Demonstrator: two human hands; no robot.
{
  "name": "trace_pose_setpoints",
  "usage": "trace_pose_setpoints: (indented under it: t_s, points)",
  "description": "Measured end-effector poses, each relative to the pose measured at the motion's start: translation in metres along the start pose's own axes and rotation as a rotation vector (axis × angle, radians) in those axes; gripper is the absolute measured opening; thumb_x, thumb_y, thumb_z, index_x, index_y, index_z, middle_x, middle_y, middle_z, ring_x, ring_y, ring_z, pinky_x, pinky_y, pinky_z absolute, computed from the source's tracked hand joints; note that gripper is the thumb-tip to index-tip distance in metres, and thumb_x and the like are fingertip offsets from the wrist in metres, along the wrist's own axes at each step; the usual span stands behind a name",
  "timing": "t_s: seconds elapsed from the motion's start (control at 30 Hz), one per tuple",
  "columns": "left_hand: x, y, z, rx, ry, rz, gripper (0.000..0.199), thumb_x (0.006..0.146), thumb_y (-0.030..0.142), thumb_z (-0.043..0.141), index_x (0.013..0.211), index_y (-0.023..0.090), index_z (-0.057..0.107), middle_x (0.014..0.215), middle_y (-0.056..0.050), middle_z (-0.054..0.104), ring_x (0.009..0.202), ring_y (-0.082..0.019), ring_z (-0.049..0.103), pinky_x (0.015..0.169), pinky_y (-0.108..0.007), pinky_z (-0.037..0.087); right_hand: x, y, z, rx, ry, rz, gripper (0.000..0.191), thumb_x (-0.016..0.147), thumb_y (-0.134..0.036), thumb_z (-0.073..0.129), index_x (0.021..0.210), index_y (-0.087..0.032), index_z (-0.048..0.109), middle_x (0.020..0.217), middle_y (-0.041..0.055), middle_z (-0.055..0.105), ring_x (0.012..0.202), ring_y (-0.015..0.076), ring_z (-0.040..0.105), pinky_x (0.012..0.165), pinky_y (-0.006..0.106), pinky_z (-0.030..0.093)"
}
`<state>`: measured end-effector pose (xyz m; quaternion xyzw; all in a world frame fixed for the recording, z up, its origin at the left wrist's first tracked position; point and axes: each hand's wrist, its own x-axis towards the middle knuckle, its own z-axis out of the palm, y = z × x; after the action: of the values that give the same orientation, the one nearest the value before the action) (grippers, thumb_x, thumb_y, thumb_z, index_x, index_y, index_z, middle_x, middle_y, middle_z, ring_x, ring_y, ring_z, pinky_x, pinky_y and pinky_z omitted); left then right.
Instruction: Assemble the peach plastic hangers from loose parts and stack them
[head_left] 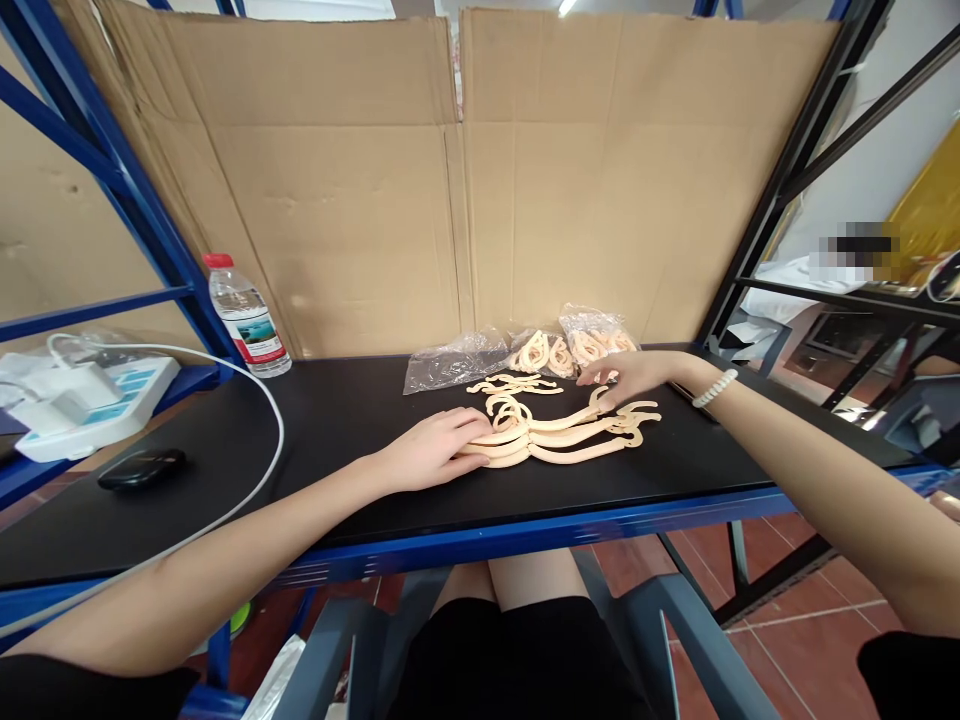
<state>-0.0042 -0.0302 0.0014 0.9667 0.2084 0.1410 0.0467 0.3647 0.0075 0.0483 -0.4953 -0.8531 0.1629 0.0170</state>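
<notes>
Three long cream-coloured curved pieces lie one behind another on the black tabletop, meeting near their middles, with curled parts at the right ends. My left hand rests at their left ends, fingers over them and thumb at the near side. My right hand is at the far right, its bent fingers on the end of the farthest piece; the fingertips are partly hidden. Curled cream parts stand just behind my left fingers. Thinner cream pieces lie in a small heap farther back.
Clear plastic bags with curled cream pieces sit against the cardboard wall, beside a crumpled clear bag. On the left are a water bottle, a black mouse, a white cable and a power strip.
</notes>
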Motion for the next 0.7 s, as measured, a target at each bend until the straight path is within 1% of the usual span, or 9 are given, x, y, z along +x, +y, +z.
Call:
trace_pose_setpoints:
  t_s: [0.03,0.07,0.1,0.13,0.2,0.27,0.4,0.57,0.7]
  points:
    - [-0.001,-0.001,0.000,-0.003,0.000,-0.001,0.032,0.097,0.036,0.047,0.121,0.018,0.058,0.124,-0.014,0.060,0.113,-0.025,0.058,0.097,-0.037,0.046,-0.010,-0.002,0.006,0.021,-0.031,-0.032,0.074,0.064,-0.048,0.079,0.131,-0.021,0.062,0.137,0.0107,0.060,0.124,0.0335,0.056,0.099,0.039,0.047]
    - [-0.002,-0.001,0.000,-0.006,0.002,-0.001,0.032,0.097,0.036,0.047,0.122,0.019,0.058,0.125,-0.013,0.061,0.114,-0.025,0.058,0.097,-0.037,0.046,-0.020,-0.006,0.012,0.041,-0.050,-0.053,0.088,0.060,-0.049,0.082,0.139,-0.022,0.055,0.145,0.0105,0.052,0.131,0.0348,0.049,0.104,0.040,0.044]
    - [-0.002,-0.002,0.000,-0.007,0.005,0.002,0.031,0.097,0.035,0.047,0.122,0.020,0.058,0.125,-0.013,0.061,0.114,-0.025,0.058,0.098,-0.037,0.045,-0.027,-0.010,0.019,0.061,-0.048,-0.080,0.097,0.057,-0.050,0.084,0.144,-0.024,0.049,0.148,0.0099,0.048,0.134,0.0352,0.046,0.107,0.041,0.042]
    - [-0.002,-0.003,0.000,-0.006,0.007,0.005,0.030,0.097,0.035,0.047,0.121,0.020,0.058,0.125,-0.012,0.061,0.114,-0.025,0.058,0.098,-0.037,0.045,-0.034,-0.014,0.025,0.073,-0.038,-0.114,0.100,0.057,-0.050,0.084,0.146,-0.025,0.046,0.150,0.0095,0.045,0.136,0.0350,0.044,0.109,0.041,0.039]
    - [-0.001,-0.004,-0.002,0.006,0.010,0.004,0.029,0.097,0.035,0.048,0.119,0.020,0.059,0.123,-0.012,0.062,0.112,-0.025,0.059,0.097,-0.037,0.046,-0.039,-0.020,0.036,0.079,0.015,-0.146,0.087,0.066,-0.051,0.078,0.144,-0.024,0.049,0.145,0.0107,0.050,0.131,0.0331,0.049,0.108,0.041,0.039]
    - [0.003,-0.008,-0.003,0.021,0.010,-0.007,0.028,0.096,0.035,0.047,0.116,0.020,0.060,0.121,-0.011,0.063,0.109,-0.024,0.061,0.094,-0.036,0.047,-0.036,-0.020,0.042,0.069,0.066,-0.143,0.068,0.075,-0.050,0.071,0.136,-0.022,0.057,0.134,0.0117,0.059,0.121,0.0312,0.056,0.103,0.040,0.042]
    - [0.012,-0.019,-0.004,0.044,0.005,-0.035,0.028,0.097,0.036,0.046,0.110,0.018,0.061,0.117,-0.012,0.064,0.104,-0.025,0.061,0.090,-0.036,0.048,-0.015,-0.009,0.039,0.010,0.110,-0.131,0.046,0.080,-0.044,0.066,0.119,-0.020,0.067,0.118,0.0109,0.067,0.109,0.0297,0.061,0.095,0.040,0.044]
    - [0.017,-0.033,-0.004,0.063,-0.002,-0.058,0.028,0.096,0.037,0.045,0.109,0.016,0.061,0.115,-0.013,0.063,0.100,-0.023,0.062,0.088,-0.034,0.049,0.006,-0.002,0.036,-0.042,0.147,-0.143,0.035,0.078,-0.035,0.067,0.110,-0.020,0.071,0.113,0.0093,0.070,0.106,0.0299,0.063,0.092,0.038,0.045]
    - [0.015,-0.038,-0.003,0.050,0.008,-0.074,0.029,0.097,0.034,0.045,0.114,0.016,0.059,0.119,-0.013,0.063,0.105,-0.023,0.062,0.091,-0.035,0.049,0.008,-0.008,0.033,-0.042,0.147,-0.102,0.040,0.074,-0.033,0.071,0.111,-0.019,0.071,0.118,0.0110,0.069,0.112,0.0317,0.061,0.096,0.041,0.044]
